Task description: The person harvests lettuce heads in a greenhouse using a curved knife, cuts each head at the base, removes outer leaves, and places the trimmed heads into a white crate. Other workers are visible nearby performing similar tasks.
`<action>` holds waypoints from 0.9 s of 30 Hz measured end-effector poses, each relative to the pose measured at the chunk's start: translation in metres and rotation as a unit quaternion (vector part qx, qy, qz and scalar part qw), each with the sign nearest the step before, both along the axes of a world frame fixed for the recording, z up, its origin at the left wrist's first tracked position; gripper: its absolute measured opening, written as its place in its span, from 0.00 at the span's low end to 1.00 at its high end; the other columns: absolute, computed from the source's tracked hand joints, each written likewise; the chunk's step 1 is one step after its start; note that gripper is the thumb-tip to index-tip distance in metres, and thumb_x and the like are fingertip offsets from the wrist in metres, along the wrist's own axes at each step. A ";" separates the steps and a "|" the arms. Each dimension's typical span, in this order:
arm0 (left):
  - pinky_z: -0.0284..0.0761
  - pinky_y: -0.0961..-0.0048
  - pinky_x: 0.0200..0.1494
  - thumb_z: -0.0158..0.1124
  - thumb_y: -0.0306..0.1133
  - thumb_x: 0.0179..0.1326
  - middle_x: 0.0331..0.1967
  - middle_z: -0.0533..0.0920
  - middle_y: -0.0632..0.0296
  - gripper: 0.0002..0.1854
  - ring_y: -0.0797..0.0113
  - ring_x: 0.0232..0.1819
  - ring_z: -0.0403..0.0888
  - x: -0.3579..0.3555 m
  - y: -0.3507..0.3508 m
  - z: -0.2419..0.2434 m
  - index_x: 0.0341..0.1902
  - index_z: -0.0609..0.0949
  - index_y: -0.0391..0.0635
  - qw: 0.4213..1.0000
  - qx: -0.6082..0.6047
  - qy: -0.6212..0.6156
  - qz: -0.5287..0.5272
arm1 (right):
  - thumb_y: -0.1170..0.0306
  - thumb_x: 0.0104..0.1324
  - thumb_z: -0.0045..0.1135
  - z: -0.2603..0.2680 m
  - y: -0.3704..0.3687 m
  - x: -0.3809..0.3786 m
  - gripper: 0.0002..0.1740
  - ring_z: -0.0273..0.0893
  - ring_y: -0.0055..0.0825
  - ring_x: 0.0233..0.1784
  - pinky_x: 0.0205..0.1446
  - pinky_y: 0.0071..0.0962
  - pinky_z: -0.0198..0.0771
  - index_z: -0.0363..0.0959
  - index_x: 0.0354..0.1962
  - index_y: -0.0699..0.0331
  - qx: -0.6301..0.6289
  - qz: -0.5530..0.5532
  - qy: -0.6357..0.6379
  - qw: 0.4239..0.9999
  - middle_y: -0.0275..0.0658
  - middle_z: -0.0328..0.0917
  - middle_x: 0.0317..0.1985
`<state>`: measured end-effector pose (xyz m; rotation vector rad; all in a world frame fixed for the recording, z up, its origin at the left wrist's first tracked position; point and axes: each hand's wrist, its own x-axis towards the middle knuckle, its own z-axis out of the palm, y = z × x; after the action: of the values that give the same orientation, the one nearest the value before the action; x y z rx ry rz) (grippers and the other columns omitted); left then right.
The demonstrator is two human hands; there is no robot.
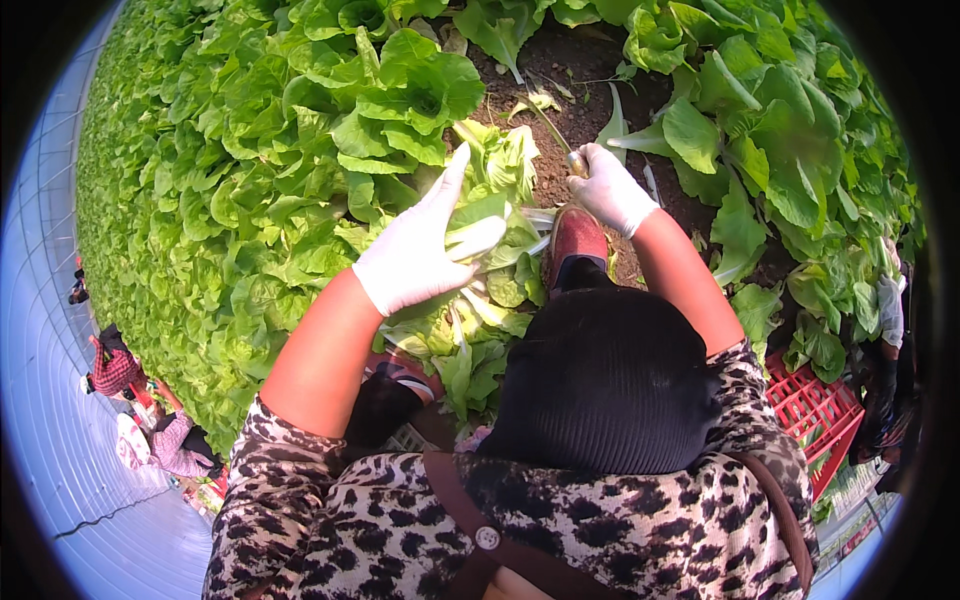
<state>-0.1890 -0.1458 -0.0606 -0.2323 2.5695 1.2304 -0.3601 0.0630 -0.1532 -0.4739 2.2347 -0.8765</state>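
My left hand [412,251], in a white glove, is around a leafy green with a thick white stem [476,238]. The stem shows between the outstretched fingers and the thumb, and the palm hides part of the leaves. My right hand [611,187], also gloved, grips the handle [576,163] of a tool. Its narrow metal part [550,122] points up and away over the soil. Loose leaves [465,330] with pale ribs lie below my left hand. A standing leafy head [424,101] grows just beyond it.
Dense leafy greens [225,165] fill the left, with more plants [780,127] to the right. Bare soil [559,64] runs between them. My red shoe [579,236] stands near my right hand. A red plastic crate [814,412] is at the right. Other people [176,442] are at the far left.
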 end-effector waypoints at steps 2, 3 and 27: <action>0.72 0.66 0.62 0.70 0.34 0.47 0.72 0.59 0.40 0.50 0.50 0.60 0.76 -0.017 -0.002 0.000 0.75 0.58 0.40 0.997 -0.054 0.001 -0.052 | 0.67 0.62 0.60 -0.027 -0.012 -0.009 0.16 0.79 0.42 0.43 0.50 0.35 0.71 0.72 0.42 0.70 0.014 0.067 0.034 0.997 0.53 0.78 0.36; 0.73 0.65 0.62 0.69 0.34 0.46 0.74 0.56 0.38 0.49 0.47 0.60 0.76 -0.030 -0.005 -0.002 0.74 0.59 0.37 0.993 -0.086 -0.001 -0.083 | 0.66 0.63 0.59 -0.039 -0.023 -0.012 0.16 0.79 0.45 0.45 0.52 0.36 0.71 0.73 0.44 0.69 0.009 0.059 0.041 0.997 0.54 0.79 0.37; 0.77 0.58 0.48 0.57 0.29 0.58 0.42 0.79 0.49 0.10 0.52 0.46 0.82 -0.083 -0.088 -0.112 0.42 0.80 0.42 0.901 -0.409 -0.136 -0.048 | 0.67 0.66 0.48 -0.088 -0.150 -0.033 0.17 0.81 0.45 0.50 0.55 0.38 0.73 0.78 0.48 0.66 0.108 0.133 -0.013 0.985 0.53 0.81 0.46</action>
<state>-0.2723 -0.2342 -0.1723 -0.4002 2.6353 0.0073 -0.3933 -0.0872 -0.2411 -0.6347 2.1486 -0.4930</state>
